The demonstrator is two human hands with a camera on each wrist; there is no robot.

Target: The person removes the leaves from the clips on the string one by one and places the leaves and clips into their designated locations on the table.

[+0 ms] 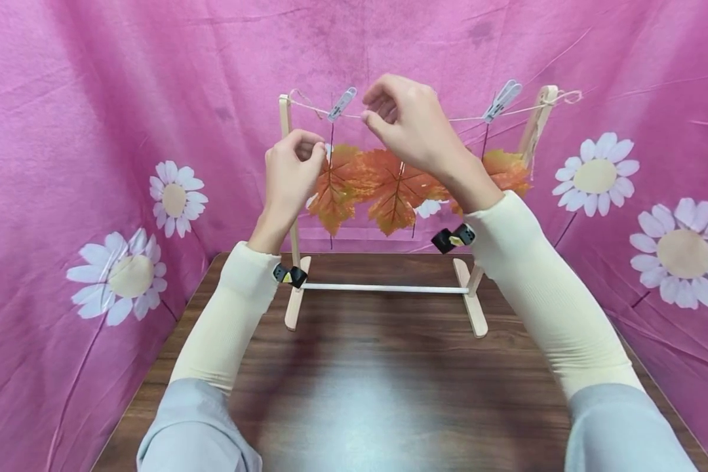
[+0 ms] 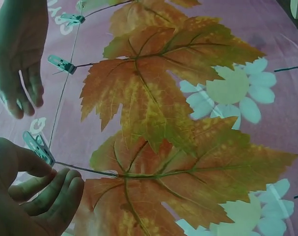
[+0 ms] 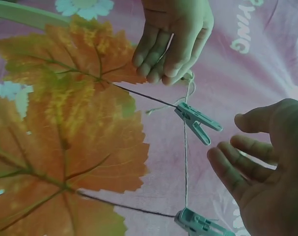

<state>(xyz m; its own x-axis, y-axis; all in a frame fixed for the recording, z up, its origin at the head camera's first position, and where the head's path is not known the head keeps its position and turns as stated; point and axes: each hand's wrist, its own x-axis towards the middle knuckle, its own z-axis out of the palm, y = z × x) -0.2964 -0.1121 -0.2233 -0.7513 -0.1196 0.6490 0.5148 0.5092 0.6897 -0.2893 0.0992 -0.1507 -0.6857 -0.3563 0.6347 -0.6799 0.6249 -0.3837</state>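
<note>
Three orange maple leaves hang by dark stems from grey clothespins on a thin string. The left leaf (image 1: 337, 210) hangs from the left clothespin (image 1: 342, 105). Beside its stem is my left hand (image 1: 292, 170), fingers loosely bent, with nothing visible in their grasp. My right hand (image 1: 410, 121) is raised at the string, right of that clothespin, its thumb and fingers apart and holding nothing. It covers the middle clothespin in the head view; the right wrist view shows this clothespin (image 3: 203, 223) above the middle leaf (image 1: 395, 196). Further right, another clothespin (image 1: 501, 101) holds the right leaf (image 1: 504, 172).
The string is tied between two wooden posts (image 1: 539, 121) of a stand, with a white bar (image 1: 383, 288) joining its feet. The stand is on a dark wooden table (image 1: 354, 387). A pink cloth (image 1: 224, 72) with printed daisies (image 1: 684, 252) surrounds it.
</note>
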